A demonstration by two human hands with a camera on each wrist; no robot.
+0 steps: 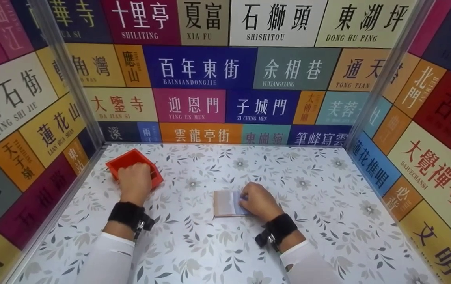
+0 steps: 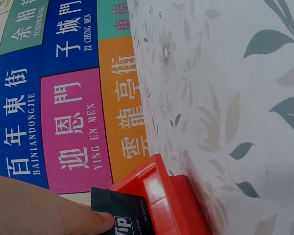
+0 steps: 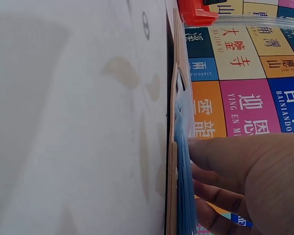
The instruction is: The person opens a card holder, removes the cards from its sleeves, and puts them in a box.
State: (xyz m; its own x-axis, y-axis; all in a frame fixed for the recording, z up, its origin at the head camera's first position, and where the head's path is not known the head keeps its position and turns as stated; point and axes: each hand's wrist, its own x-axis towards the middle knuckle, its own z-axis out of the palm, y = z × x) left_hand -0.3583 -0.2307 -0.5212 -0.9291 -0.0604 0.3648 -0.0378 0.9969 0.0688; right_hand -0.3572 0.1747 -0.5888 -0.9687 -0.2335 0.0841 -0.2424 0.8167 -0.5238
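Observation:
At the left, my left hand [image 1: 135, 181] reaches into a red open box [image 1: 126, 157]. In the left wrist view its thumb presses on a black card [image 2: 132, 213] with "Vip" lettering, held over the box's rim. An opened card holder [image 1: 223, 203] with a brownish cover and clear bluish sleeves [image 3: 185, 191] lies on the table right of centre. My right hand [image 1: 263, 202] is at its right side, fingers curled, thumb and fingertips at the edge of the sleeves. That hand covers the holder's right end in the head view.
The white table [image 1: 194, 244] has a grey leaf and flower pattern. Upright panels [image 1: 202, 67] with coloured place-name tiles stand at the back, left and right, joined by clear corner strips. Each wrist wears a black strap with a camera.

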